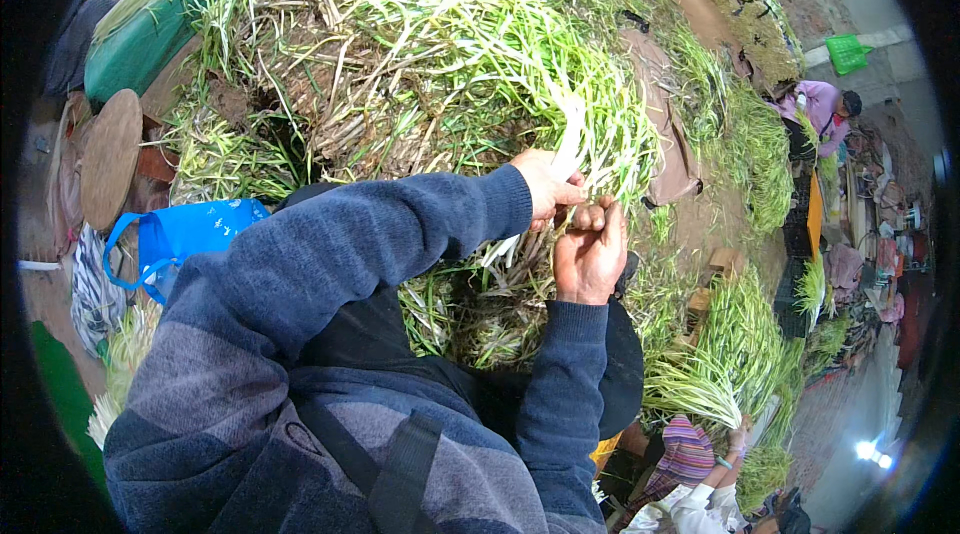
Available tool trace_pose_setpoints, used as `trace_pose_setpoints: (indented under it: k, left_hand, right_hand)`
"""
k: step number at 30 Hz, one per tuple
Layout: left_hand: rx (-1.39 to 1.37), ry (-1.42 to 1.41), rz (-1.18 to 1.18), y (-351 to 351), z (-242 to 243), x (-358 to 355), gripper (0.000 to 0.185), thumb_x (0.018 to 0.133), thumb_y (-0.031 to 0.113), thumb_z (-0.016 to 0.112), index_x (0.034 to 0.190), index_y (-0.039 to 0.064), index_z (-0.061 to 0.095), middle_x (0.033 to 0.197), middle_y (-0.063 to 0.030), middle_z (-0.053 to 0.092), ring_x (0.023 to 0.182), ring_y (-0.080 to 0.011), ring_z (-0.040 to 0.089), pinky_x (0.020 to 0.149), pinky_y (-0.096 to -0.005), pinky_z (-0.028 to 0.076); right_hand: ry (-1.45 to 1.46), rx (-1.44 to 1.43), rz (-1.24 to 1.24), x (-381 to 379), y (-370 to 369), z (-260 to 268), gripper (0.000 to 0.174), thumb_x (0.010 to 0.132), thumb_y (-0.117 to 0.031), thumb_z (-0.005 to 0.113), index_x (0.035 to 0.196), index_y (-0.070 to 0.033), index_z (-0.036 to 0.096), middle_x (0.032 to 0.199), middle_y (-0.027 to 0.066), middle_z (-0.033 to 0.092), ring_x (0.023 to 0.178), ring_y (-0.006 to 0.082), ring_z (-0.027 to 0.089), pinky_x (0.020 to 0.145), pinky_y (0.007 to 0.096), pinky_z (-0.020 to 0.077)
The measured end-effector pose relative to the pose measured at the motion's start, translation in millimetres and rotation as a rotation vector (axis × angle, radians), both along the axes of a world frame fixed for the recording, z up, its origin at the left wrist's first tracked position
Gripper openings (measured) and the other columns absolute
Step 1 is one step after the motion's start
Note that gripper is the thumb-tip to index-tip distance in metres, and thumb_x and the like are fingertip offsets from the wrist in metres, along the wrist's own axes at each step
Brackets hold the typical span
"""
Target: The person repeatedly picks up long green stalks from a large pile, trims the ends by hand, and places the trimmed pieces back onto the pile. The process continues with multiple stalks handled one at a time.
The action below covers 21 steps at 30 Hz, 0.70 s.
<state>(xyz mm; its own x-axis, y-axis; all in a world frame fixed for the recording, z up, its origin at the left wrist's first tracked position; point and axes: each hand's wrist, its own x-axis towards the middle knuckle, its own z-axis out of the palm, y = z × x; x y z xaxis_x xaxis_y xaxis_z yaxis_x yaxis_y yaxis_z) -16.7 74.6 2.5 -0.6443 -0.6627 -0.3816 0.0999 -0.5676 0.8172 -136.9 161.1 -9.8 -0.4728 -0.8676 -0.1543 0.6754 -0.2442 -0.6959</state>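
My left hand [541, 185] is closed around a bundle of long leafy greens with white stalks [571, 132], which look like garlic chives or garlic greens. Their pale green leaves fan out beyond the hand, and the white stalk ends [501, 250] stick out below the wrist. Close beside it, my right hand [589, 256] is palm up with curled fingers near the left fingertips. Whether a thin leaf is pinched there is too small to tell. Before me spreads a large heap of loose greens [480, 16] with brown, withered leaves [360, 110] mixed in.
To my left are a blue bag [206, 226], a round wooden board [112, 159] and a green-covered block [139, 53] bearing more greens. A brown cloth or sack [664, 113] lies right of the heap. One person [819, 110] is at far right; another's hand [739, 433] holds greens at lower right.
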Motion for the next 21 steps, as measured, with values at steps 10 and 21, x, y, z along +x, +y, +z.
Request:
trace_pose_setpoints:
  k: [10,21]
  left_hand:
    - [-0.22,-0.105,-0.214,-8.8,-13.5,-5.4,0.018,0.088,0.009,0.068,0.101,0.005,0.057,0.052,0.0013,0.047,0.035,-0.0077,0.04,0.032,-0.0249,0.031]
    - [-0.258,-0.068,-0.186,-19.2,-13.1,-1.9,0.007,0.095,0.011,0.057,0.098,0.007,0.052,0.078,-0.0085,0.07,0.04,-0.0045,0.043,0.034,-0.0218,0.036]
  right_hand:
    - [0.097,0.265,0.094,13.8,47.3,-15.3,0.008,0.101,-0.012,0.05,0.095,-0.007,0.051,0.081,-0.0003,0.051,0.059,0.0054,0.041,0.052,0.0213,0.0372]
    - [0.37,0.464,0.367,29.5,76.4,-18.3,0.019,0.1,-0.021,0.052,0.085,-0.009,0.053,0.07,-0.0062,0.048,0.058,0.0032,0.042,0.05,0.0201,0.0358]
